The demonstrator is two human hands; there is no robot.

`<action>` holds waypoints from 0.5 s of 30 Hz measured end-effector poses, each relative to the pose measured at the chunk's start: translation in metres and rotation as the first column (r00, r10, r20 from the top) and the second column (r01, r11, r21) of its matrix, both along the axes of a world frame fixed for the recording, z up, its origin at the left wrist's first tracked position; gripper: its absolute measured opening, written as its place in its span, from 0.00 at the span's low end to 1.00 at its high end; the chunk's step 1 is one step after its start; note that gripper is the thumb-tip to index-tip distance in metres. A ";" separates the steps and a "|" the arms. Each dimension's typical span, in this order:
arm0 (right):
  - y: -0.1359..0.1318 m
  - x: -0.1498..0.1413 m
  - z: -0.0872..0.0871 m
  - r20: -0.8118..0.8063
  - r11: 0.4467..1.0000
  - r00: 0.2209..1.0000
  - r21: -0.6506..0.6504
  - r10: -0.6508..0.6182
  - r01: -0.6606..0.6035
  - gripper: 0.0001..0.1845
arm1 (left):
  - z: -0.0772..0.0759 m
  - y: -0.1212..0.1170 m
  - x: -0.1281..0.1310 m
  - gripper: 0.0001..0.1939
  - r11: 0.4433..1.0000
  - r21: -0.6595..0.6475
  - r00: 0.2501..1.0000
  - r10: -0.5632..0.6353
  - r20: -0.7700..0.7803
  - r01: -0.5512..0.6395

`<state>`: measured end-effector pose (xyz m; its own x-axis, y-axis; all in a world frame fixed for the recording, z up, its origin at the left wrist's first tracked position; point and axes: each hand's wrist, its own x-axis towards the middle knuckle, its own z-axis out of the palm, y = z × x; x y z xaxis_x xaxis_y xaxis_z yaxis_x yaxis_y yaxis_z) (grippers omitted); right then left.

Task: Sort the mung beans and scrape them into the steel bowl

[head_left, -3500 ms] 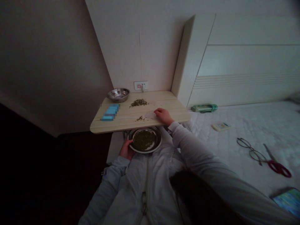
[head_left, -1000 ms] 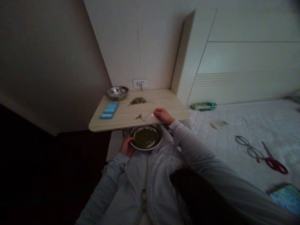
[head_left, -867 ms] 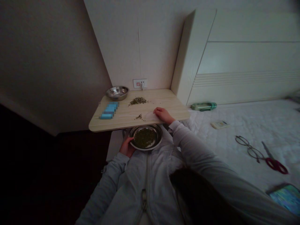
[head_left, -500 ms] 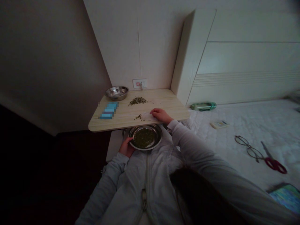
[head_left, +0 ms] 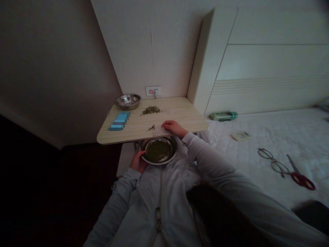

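Observation:
My left hand grips the left rim of a steel bowl, which sits in my lap just below the table edge. Small dark green bits cover much of the bowl's bottom. Above it, my right hand rests on the wooden table, fingers closed on a thin whitish sheet, perhaps paper. Left of the sheet lies a little cluster of green bits, a few of them close to the table edge. A larger pile is spread farther back.
Another steel bowl stands at the table's back left, with a blurred blue item in front. On the bed to the right lie a green bottle, a small pale box, glasses, red-handled scissors and a dark phone.
My right hand has shifted slightly left with the sheet, and some bits have moved toward the table edge. The phone's screen has gone dark. My left hand stays on the bowl.

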<state>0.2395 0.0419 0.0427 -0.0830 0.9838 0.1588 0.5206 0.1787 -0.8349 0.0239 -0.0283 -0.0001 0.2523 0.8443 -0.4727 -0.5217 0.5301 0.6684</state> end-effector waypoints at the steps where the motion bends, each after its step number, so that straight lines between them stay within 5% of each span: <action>1: -0.001 -0.001 0.000 -0.010 1.000 1.000 0.000 0.010 -0.010 0.14 | 0.001 0.000 0.000 0.08 1.000 -0.005 1.000 0.003 -0.008 -0.003; 9: -0.005 -0.006 0.009 -0.131 0.998 0.991 -0.054 0.019 -0.026 0.12 | -0.002 0.000 -0.002 0.09 1.000 0.020 1.000 0.005 0.028 -0.005; 15: 0.018 -0.006 0.010 -0.147 0.970 0.961 0.034 -0.235 0.242 0.11 | 0.000 -0.001 -0.001 0.10 1.000 0.025 0.999 0.000 0.053 -0.002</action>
<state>0.2332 0.0596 0.0532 0.1802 0.9626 0.2024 0.4310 0.1077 -0.8959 0.0232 -0.0294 -0.0002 0.2755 0.8558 -0.4379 -0.5572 0.5133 0.6527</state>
